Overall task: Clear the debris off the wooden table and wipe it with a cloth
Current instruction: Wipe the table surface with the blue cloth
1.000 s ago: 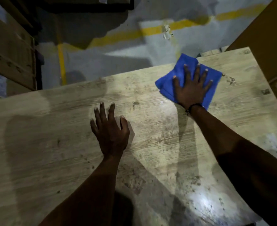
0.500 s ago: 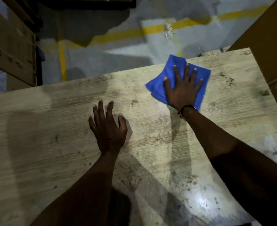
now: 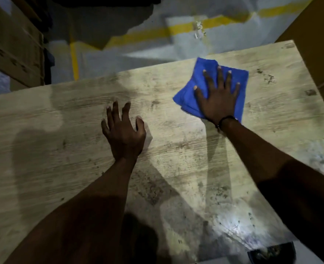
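While your right hand (image 3: 219,101) presses flat, fingers spread, on the blue cloth (image 3: 199,73) at 1 o'clock near the far edge of the wooden table (image 3: 62,140), your left hand (image 3: 124,131) rests centre, holding nothing, fingers slightly bent. Dark specks (image 3: 267,78) lie at 2 o'clock.

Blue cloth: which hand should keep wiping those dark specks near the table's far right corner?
Probably the right hand. It already presses flat on the blue cloth, and the dark specks lie just beyond it. The left hand rests bare on the wooden table, farther away.
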`<state>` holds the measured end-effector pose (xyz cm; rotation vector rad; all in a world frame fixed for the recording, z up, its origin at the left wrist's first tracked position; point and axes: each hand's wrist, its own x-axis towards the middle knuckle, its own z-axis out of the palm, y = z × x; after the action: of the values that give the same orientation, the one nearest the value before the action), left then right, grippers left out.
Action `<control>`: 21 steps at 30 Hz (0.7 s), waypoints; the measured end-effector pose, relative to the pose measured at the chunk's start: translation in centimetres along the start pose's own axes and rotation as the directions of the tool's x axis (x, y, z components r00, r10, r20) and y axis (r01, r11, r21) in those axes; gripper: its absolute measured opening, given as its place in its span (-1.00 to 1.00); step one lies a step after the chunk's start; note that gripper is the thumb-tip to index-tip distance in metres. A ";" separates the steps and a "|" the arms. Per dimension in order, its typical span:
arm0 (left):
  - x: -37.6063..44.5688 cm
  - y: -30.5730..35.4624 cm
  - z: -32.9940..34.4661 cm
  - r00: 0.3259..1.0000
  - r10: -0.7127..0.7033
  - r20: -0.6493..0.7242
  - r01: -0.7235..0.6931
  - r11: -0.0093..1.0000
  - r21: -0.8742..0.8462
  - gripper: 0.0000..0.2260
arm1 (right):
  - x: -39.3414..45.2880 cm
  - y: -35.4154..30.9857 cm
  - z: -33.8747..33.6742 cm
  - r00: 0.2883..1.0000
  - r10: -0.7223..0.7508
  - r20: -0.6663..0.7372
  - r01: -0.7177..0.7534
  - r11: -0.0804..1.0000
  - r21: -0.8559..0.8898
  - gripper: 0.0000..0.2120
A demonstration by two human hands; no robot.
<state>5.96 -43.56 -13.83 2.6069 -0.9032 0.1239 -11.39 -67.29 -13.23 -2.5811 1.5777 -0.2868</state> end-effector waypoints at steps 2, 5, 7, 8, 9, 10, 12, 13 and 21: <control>0.0 -0.1 0.1 1.000 -0.001 0.007 0.001 1.000 0.019 -0.51 | -2.6 -2.2 0.1 1.000 0.014 -0.023 -0.015 1.000 -0.013 -0.33; 0.0 -0.2 0.1 1.000 -0.005 0.028 0.004 1.000 0.017 -0.50 | -7.6 -4.0 0.0 0.927 -0.370 0.055 0.370 0.929 0.010 -0.33; 0.1 -0.1 0.1 0.999 -0.015 0.043 0.015 1.000 0.005 -0.50 | -8.8 -2.6 -0.6 0.792 -0.602 0.099 0.600 0.798 0.061 -0.35; 0.1 -0.1 0.0 0.999 -0.021 0.050 0.021 1.000 0.004 -0.50 | -8.3 -1.5 -1.0 0.736 -0.666 0.120 0.662 0.746 0.074 -0.36; 0.1 -0.1 0.0 0.998 -0.024 0.060 0.024 1.000 0.003 -0.50 | -7.5 -0.4 -1.4 0.712 -0.689 0.136 0.686 0.724 0.071 -0.36; 0.0 -0.1 0.0 0.998 -0.022 0.066 0.022 1.000 0.000 -0.50 | -6.6 0.5 -1.5 0.732 -0.667 0.138 0.667 0.743 0.055 -0.37; 0.1 -0.3 0.2 0.998 -0.012 0.061 0.013 1.000 -0.008 -0.50 | -5.3 1.5 -1.5 0.876 -0.473 0.094 0.472 0.881 0.026 -0.36; 0.1 -0.4 0.3 0.998 -0.011 0.055 0.011 1.000 -0.011 -0.50 | -5.2 1.3 -1.4 0.944 -0.324 0.068 0.324 0.946 0.020 -0.35; 0.0 -1.0 1.3 1.000 0.017 -0.018 -0.017 1.000 0.006 -0.53 | -13.5 -3.2 -0.8 0.840 -0.537 0.071 0.536 0.843 0.040 -0.36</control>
<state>6.53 -43.37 -15.36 2.5995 -0.9203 0.1546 -14.75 -53.82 -13.26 -2.9273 0.7829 -0.2314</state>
